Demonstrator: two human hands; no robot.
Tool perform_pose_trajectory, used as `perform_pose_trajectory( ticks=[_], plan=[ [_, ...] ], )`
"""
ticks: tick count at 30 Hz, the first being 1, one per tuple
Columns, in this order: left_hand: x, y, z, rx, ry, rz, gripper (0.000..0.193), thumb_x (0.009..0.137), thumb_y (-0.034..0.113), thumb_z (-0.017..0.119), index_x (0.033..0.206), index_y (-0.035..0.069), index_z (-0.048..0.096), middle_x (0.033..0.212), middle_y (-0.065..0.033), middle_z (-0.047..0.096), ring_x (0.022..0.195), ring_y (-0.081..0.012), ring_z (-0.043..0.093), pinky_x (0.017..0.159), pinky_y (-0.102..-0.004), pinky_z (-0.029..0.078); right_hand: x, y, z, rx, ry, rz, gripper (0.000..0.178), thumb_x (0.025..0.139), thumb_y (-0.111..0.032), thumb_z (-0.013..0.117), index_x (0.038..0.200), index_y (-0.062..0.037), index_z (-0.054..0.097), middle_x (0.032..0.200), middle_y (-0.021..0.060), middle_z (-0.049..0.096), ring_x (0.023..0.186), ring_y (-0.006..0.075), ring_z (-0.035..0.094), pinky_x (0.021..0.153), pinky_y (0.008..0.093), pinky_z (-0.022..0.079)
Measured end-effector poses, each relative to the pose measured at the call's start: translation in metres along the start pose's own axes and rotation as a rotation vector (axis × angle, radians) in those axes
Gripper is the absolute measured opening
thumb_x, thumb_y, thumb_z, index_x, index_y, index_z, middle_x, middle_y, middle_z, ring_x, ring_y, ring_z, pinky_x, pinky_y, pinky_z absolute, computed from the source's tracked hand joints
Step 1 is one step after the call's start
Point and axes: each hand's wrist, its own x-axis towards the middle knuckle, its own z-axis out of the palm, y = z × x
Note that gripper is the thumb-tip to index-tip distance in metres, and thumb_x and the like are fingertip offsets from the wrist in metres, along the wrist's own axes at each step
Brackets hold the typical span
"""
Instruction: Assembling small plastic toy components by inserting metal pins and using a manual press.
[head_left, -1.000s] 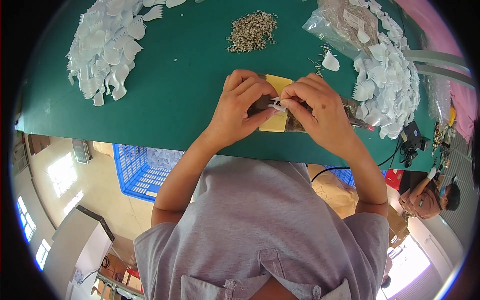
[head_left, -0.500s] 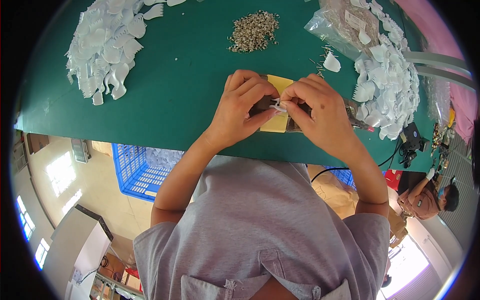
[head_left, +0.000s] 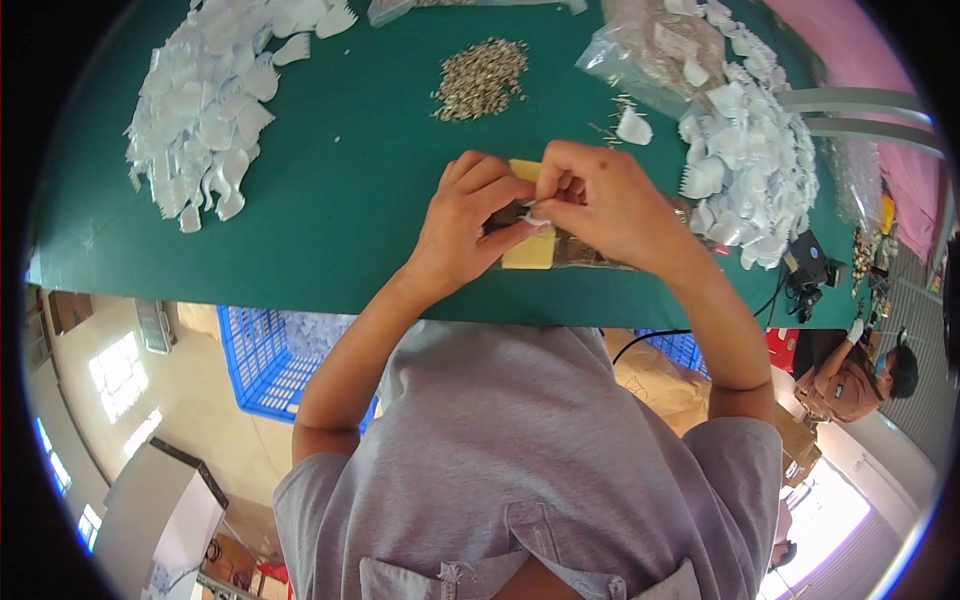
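Over a yellow block (head_left: pixel 527 254) near the table's front edge, my two hands meet at the fingertips. A small white plastic piece (head_left: pixel 537 220) is pinched between the thumb and fingers of my left hand (head_left: pixel 462 222). My right hand (head_left: pixel 612 205) is closed in a pinch against the upper side of that piece; whatever lies between its fingertips is too small and covered to make out. Beyond my hands sits a heap of small metal clips (head_left: pixel 482 80). Under my right wrist, a brown taped strip (head_left: pixel 590 252) runs on from the yellow block.
White comb-edged plastic pieces (head_left: pixel 205 125) are heaped at the left, with another heap (head_left: pixel 755 150) at the right. A clear bag (head_left: pixel 665 50), a loose white piece (head_left: pixel 633 127) and a black device (head_left: pixel 808 262) lie rightward. Blue basket (head_left: pixel 262 375) stands below; a co-worker (head_left: pixel 845 385) is far right.
The view has shifted slightly, so the table's things sit further left. My right hand has turned, its knuckles now higher and its fingers curled more tightly. My left hand keeps its pinch.
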Motion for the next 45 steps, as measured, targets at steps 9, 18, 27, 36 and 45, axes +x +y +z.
perform_pose_trajectory(
  ticks=[9, 18, 27, 36, 45],
  plan=[
    [0.003, 0.001, 0.001, -0.042, 0.007, -0.015, 0.028, 0.075, 0.005, 0.088, 0.098, 0.007, 0.072, 0.100, -0.0051, 0.069, 0.102, -0.0256, 0.061, 0.091, -0.0379, 0.048, -0.029, 0.070, -0.044, -0.203, 0.460, 0.094, 0.009, 0.091, -0.006, 0.074, 0.099, -0.0031, 0.073, 0.089, 0.0058, 0.073, 0.079, 0.0138, 0.071, 0.074, 0.0295, 0.056],
    [0.004, 0.002, 0.003, -0.040, -0.007, -0.054, 0.027, 0.076, 0.003, 0.087, 0.097, 0.008, 0.073, 0.100, -0.0047, 0.070, 0.101, -0.0240, 0.062, 0.095, -0.0375, 0.045, -0.003, 0.095, -0.045, -0.290, 0.325, 0.139, 0.013, 0.087, -0.013, 0.077, 0.096, -0.0036, 0.074, 0.090, 0.0097, 0.075, 0.081, 0.0216, 0.074, 0.077, 0.0328, 0.057],
    [0.003, 0.001, 0.002, -0.039, -0.004, -0.044, 0.027, 0.075, 0.002, 0.087, 0.097, 0.007, 0.073, 0.099, -0.0050, 0.069, 0.100, -0.0242, 0.062, 0.094, -0.0363, 0.047, -0.019, 0.072, -0.045, -0.403, 0.263, 0.293, 0.029, 0.084, -0.036, 0.080, 0.086, -0.0069, 0.078, 0.083, 0.0075, 0.076, 0.080, 0.0264, 0.074, 0.072, 0.0396, 0.056],
    [0.004, 0.003, 0.003, -0.031, 0.003, -0.029, 0.027, 0.075, 0.001, 0.087, 0.096, 0.007, 0.072, 0.098, -0.0038, 0.070, 0.098, -0.0233, 0.062, 0.094, -0.0360, 0.046, -0.013, 0.101, -0.056, -0.367, 0.317, 0.266, 0.022, 0.084, -0.029, 0.079, 0.088, -0.0082, 0.079, 0.089, 0.0071, 0.077, 0.084, 0.0264, 0.074, 0.078, 0.0399, 0.057],
    [0.003, 0.003, 0.002, -0.016, -0.002, -0.045, 0.027, 0.075, 0.004, 0.088, 0.097, 0.007, 0.072, 0.097, -0.0038, 0.069, 0.096, -0.0228, 0.062, 0.093, -0.0365, 0.046, -0.006, 0.079, -0.050, -0.322, 0.246, -0.107, 0.010, 0.088, -0.007, 0.076, 0.096, -0.0032, 0.072, 0.091, 0.0055, 0.070, 0.082, 0.0199, 0.069, 0.075, 0.0332, 0.055]
  ],
)
